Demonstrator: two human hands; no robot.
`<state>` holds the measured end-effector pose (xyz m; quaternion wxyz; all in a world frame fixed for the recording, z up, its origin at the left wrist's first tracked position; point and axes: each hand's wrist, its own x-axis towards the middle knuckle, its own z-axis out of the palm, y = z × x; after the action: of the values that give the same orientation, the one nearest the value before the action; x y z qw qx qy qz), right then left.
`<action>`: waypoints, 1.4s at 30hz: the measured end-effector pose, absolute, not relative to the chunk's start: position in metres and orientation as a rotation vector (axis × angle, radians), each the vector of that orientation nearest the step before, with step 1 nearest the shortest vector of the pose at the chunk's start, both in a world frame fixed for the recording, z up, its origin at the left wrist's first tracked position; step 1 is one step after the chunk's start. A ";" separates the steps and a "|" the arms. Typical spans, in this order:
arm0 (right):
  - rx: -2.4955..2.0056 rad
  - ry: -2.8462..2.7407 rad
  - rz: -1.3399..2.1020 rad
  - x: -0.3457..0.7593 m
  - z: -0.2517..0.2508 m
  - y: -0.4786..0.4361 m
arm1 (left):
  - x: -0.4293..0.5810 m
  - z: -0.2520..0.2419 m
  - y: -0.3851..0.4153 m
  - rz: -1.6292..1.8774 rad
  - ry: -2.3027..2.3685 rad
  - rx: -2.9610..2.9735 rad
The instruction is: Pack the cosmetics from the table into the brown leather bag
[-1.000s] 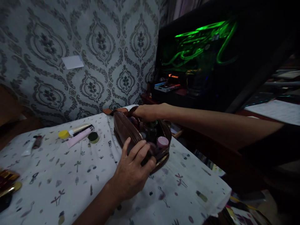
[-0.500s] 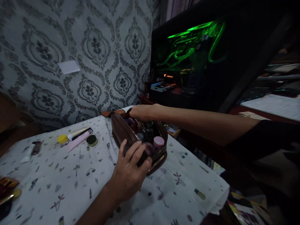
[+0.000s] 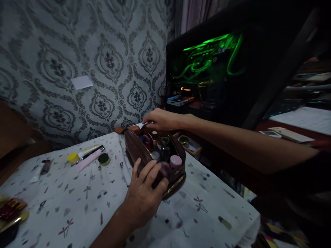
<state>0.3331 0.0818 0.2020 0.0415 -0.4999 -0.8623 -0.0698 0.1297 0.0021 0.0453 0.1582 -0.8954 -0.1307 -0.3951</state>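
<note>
A brown cosmetic bag point(image 3: 134, 150) lies unzipped on the patterned tablecloth point(image 3: 90, 210). Inside it are a pink-lidded jar point(image 3: 176, 161), a dark green bottle point(image 3: 165, 148) and other small bottles. My left hand point(image 3: 144, 193) rests on the bag's near side, fingers apart over its edge. At the far end of the bag, my right hand point(image 3: 161, 119) has its fingers bent together at the dark rim or strap; what lies between the fingertips is too small to make out. An orange-brown flap point(image 3: 133, 128) shows beside them.
Left of the bag lie a pink tube point(image 3: 89, 161), a yellow-capped tube point(image 3: 90, 150), a dark-lidded jar point(image 3: 103, 159) and small tubes point(image 3: 41, 170). Red-gold items point(image 3: 12, 208) sit at far left. A green-lit computer case point(image 3: 207, 69) and open drawer point(image 3: 192, 146) are at the right.
My right hand has lifted slightly out from the bag's far end, uncovering more bottles and the drawer. My left hand stays on the bag. The view has shifted a little.
</note>
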 end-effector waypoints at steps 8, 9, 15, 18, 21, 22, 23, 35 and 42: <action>-1.500 -2.314 -0.172 0.355 0.190 0.063 | 0.128 0.048 0.003 -1.108 -0.371 -2.546; -1.478 -2.274 -0.171 0.354 0.186 0.057 | 0.128 0.049 0.003 -1.100 -0.370 -2.542; -1.100 -2.064 -0.207 0.321 0.150 -0.002 | 0.122 0.051 0.004 -1.036 -0.350 -2.531; -0.976 -2.071 -0.262 0.293 0.122 -0.037 | 0.117 0.047 0.008 -1.030 -0.307 -2.532; -0.850 -1.918 -0.426 0.268 0.094 -0.066 | 0.114 0.041 0.014 -1.007 -0.288 -2.557; -0.791 -1.947 -0.366 0.262 0.086 -0.073 | 0.113 0.040 0.016 -1.004 -0.273 -2.567; -0.718 -1.995 -0.303 0.257 0.079 -0.078 | 0.113 0.040 0.018 -1.006 -0.255 -2.574; -0.465 -2.632 -0.087 0.231 0.006 -0.067 | 0.088 0.038 0.023 -1.026 -0.237 -2.594; -0.820 -2.635 0.086 0.218 0.003 -0.035 | 0.031 0.008 0.044 -0.826 -0.660 -2.585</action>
<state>0.2177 -0.0352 0.0033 0.1890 -0.2916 -0.9372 0.0306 0.0306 0.0443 0.0083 0.1736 -0.9115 -0.2328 -0.2913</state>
